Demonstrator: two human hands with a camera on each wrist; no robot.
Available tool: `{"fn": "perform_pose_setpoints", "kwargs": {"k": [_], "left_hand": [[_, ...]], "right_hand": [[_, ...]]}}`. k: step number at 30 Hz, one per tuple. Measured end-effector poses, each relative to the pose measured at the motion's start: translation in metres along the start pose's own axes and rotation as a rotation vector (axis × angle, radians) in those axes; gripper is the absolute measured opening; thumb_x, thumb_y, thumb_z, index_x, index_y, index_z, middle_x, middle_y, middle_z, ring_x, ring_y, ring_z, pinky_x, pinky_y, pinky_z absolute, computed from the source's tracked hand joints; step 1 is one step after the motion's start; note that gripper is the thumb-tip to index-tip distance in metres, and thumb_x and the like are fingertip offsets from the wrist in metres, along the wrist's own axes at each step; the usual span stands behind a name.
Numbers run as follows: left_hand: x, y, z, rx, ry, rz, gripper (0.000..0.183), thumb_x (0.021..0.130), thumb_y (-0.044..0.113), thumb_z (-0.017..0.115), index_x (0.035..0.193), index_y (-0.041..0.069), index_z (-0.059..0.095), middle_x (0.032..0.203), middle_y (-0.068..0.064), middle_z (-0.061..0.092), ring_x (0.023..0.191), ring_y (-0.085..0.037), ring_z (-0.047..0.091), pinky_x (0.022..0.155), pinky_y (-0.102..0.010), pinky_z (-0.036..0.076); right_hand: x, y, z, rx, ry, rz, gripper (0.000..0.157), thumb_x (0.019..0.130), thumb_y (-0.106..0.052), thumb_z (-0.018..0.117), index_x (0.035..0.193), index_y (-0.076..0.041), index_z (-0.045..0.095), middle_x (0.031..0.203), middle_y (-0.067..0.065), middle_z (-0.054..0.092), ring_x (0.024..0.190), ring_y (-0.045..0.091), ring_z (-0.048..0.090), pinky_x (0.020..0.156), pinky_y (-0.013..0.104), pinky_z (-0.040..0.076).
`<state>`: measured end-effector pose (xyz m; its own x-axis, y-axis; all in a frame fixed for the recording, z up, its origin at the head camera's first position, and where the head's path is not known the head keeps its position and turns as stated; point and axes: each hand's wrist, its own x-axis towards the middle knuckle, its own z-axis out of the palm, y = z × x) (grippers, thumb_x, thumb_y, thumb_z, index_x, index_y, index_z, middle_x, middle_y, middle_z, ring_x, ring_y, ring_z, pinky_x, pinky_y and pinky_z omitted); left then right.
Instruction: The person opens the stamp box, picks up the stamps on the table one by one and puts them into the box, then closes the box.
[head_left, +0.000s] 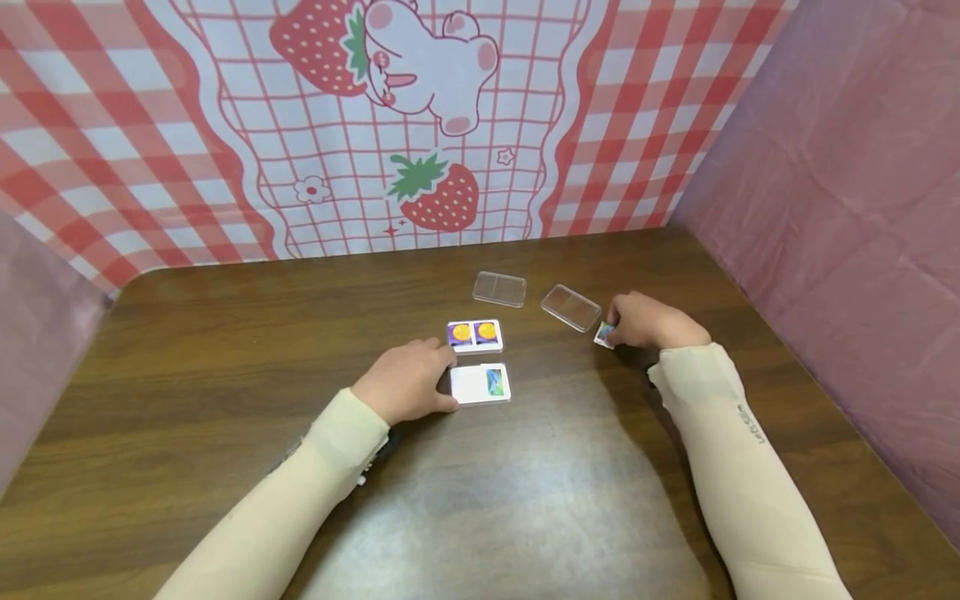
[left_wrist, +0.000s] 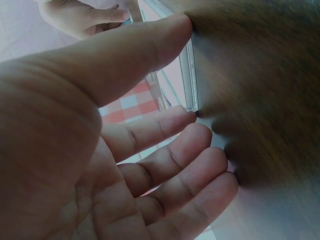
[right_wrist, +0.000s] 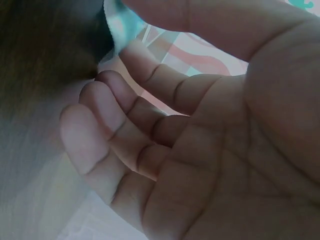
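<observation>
My left hand [head_left: 407, 379] is at the left end of a flat case with a white inside [head_left: 468, 385], thumb at its near corner and index fingertip at its far one. In the left wrist view, the other fingertips [left_wrist: 220, 162] meet the table. A small blue-green picture card [head_left: 495, 382] lies in the case's right half. Farther right, my right hand [head_left: 647, 321] pinches a similar small picture card [head_left: 603, 335] between thumb and index finger, low over the table. Part of that card [right_wrist: 122, 25] shows at the top of the right wrist view.
Just beyond the white case lies a second case [head_left: 475, 350] with two purple-and-orange picture cards [head_left: 486, 332]. Two clear plastic covers [head_left: 499, 289] lie farther back. A strawberry-print cloth [head_left: 442, 196] stands behind the wooden table [head_left: 225, 350], and pink cloth [head_left: 847, 208] hangs at the right.
</observation>
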<state>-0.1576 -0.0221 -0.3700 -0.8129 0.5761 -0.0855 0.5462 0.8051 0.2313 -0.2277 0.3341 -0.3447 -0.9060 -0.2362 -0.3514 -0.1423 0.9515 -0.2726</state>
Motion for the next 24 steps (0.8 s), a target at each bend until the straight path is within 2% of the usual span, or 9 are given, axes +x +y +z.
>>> {"fn": "perform_pose_setpoints", "kwargs": {"k": [4, 12, 21, 24], "left_hand": [[0.0006, -0.0006, 0.0005, -0.006, -0.005, -0.004, 0.054, 0.085, 0.042, 0.085, 0.12, 0.005, 0.068, 0.113, -0.011, 0.067, 0.102, -0.029, 0.066, 0.089, -0.046, 0.055], [0.0013, -0.0017, 0.0014, -0.013, -0.005, -0.007, 0.055, 0.084, 0.043, 0.085, 0.121, 0.006, 0.068, 0.112, -0.011, 0.067, 0.101, -0.028, 0.065, 0.089, -0.046, 0.055], [0.0009, -0.001, 0.0006, -0.016, -0.004, -0.01, 0.054, 0.084, 0.043, 0.086, 0.119, 0.005, 0.068, 0.109, -0.01, 0.067, 0.098, -0.027, 0.065, 0.087, -0.046, 0.055], [0.0008, -0.0006, 0.0001, -0.012, 0.001, -0.007, 0.053, 0.084, 0.042, 0.086, 0.118, 0.005, 0.068, 0.108, -0.01, 0.067, 0.097, -0.027, 0.065, 0.087, -0.045, 0.055]], "right_hand": [[0.0004, 0.0006, 0.0002, 0.017, 0.0, 0.004, 0.024, 0.092, -0.013, 0.072, 0.105, 0.004, 0.062, 0.097, 0.015, 0.062, 0.082, 0.027, 0.053, 0.072, 0.04, 0.046], [-0.0004, 0.0017, 0.0002, 0.083, 0.005, 0.031, 0.035, 0.093, -0.014, 0.073, 0.116, 0.004, 0.055, 0.111, 0.019, 0.06, 0.093, 0.03, 0.054, 0.08, 0.045, 0.046], [-0.0002, 0.0025, 0.0, 0.077, 0.001, 0.063, 0.036, 0.092, -0.019, 0.075, 0.114, 0.002, 0.057, 0.107, 0.017, 0.06, 0.09, 0.03, 0.054, 0.077, 0.044, 0.046], [0.0, 0.0032, 0.0001, 0.076, 0.002, 0.068, 0.032, 0.09, -0.021, 0.075, 0.106, 0.0, 0.059, 0.099, 0.014, 0.06, 0.085, 0.028, 0.053, 0.072, 0.042, 0.046]]}}
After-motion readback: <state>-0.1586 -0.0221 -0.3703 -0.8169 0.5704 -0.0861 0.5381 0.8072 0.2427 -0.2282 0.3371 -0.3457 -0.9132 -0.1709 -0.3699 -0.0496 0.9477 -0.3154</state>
